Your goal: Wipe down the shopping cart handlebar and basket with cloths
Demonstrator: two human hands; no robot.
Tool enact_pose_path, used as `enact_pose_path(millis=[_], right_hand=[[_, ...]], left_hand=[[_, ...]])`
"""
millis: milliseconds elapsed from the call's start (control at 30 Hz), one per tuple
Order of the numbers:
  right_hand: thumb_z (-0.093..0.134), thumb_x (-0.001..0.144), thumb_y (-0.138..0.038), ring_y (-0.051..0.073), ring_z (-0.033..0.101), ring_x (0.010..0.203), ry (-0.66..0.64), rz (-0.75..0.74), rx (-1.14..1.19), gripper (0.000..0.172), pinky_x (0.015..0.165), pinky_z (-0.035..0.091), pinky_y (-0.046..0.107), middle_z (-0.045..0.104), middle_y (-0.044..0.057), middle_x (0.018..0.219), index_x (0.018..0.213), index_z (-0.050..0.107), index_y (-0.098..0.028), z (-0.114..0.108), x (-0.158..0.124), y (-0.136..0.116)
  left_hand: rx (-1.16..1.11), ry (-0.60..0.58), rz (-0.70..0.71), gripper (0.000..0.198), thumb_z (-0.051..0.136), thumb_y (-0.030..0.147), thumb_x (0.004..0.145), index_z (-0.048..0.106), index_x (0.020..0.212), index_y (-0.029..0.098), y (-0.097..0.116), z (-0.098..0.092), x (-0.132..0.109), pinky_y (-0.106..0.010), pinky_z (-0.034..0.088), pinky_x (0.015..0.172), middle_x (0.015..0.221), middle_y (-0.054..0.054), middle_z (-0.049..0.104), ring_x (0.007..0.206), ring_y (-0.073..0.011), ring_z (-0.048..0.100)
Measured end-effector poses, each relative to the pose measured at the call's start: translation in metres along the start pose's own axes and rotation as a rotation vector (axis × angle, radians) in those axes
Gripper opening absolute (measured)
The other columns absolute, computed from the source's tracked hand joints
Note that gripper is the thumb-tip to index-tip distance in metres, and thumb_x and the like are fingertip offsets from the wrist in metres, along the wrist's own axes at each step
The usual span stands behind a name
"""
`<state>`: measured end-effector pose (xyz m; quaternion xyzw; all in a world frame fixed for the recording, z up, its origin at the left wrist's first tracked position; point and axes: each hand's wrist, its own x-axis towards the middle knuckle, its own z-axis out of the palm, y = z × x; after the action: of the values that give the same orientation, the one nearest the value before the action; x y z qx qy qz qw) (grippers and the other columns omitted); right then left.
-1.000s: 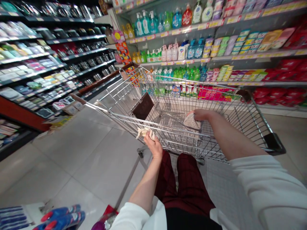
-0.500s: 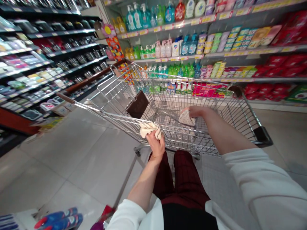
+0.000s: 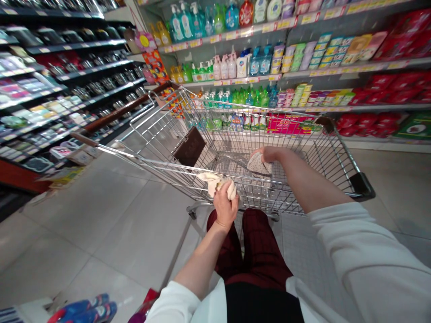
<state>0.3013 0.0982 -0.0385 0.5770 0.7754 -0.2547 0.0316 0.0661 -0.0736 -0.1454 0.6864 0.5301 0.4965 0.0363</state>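
A wire shopping cart (image 3: 161, 134) stands in front of me in a shop aisle. My left hand (image 3: 225, 207) is closed on a crumpled cream cloth (image 3: 215, 181), pressed against the cart's near top rail. My right hand (image 3: 269, 155) reaches into the basket, fingers closed on a dotted white cloth (image 3: 257, 163) that rests on the inside wire of the cart. A dark brown flap (image 3: 190, 146) hangs inside the cart's left wall. The cart holds no goods that I can see.
Shelves of soap and detergent bottles (image 3: 232, 67) line the far wall. Dark shelves of kitchenware (image 3: 50, 98) run along the left. Blue and red packs (image 3: 84, 309) lie at the bottom left. Pale floor tiles (image 3: 84, 224) stretch to the left of the cart.
My left hand has slid the cream cloth rightward along the near rail. My right hand with the dotted cloth has shifted slightly left inside the basket. The view has tilted a little.
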Motion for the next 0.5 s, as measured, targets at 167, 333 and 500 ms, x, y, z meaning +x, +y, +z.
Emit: enact_pose_path(millis=[167,333,500], right_hand=[[0.054,0.064,0.004,0.022,0.067,0.102,-0.032,-0.001,-0.051,0.064,0.083,0.052,0.024,0.072,0.006,0.114,0.121,0.068,-0.021,-0.001,-0.001,-0.001],[0.054,0.063,0.003,0.021,0.067,0.1,-0.03,0.002,-0.065,0.067,0.081,0.052,0.024,0.072,0.006,0.114,0.125,0.066,-0.02,0.0,0.001,0.002],[0.056,0.066,0.0,0.021,0.068,0.098,-0.049,-0.013,-0.031,0.061,0.081,0.053,0.025,0.074,0.003,0.106,0.121,0.068,-0.024,0.001,0.004,0.007]], left_hand=[[0.178,-0.417,-0.1,0.038,0.053,0.029,0.088,0.063,0.122,0.017,-0.022,0.025,-0.025,-0.043,0.048,0.085,0.097,-0.015,0.068,0.088,-0.0292,0.062],[0.203,-0.587,-0.081,0.027,0.056,0.025,0.086,0.068,0.109,0.019,-0.033,0.034,-0.046,-0.043,0.048,0.088,0.095,-0.015,0.066,0.093,-0.0306,0.062],[0.182,-0.576,0.029,0.04,0.051,0.026,0.089,0.064,0.126,0.022,-0.011,0.026,-0.034,-0.045,0.047,0.095,0.107,-0.015,0.067,0.099,-0.0297,0.062]])
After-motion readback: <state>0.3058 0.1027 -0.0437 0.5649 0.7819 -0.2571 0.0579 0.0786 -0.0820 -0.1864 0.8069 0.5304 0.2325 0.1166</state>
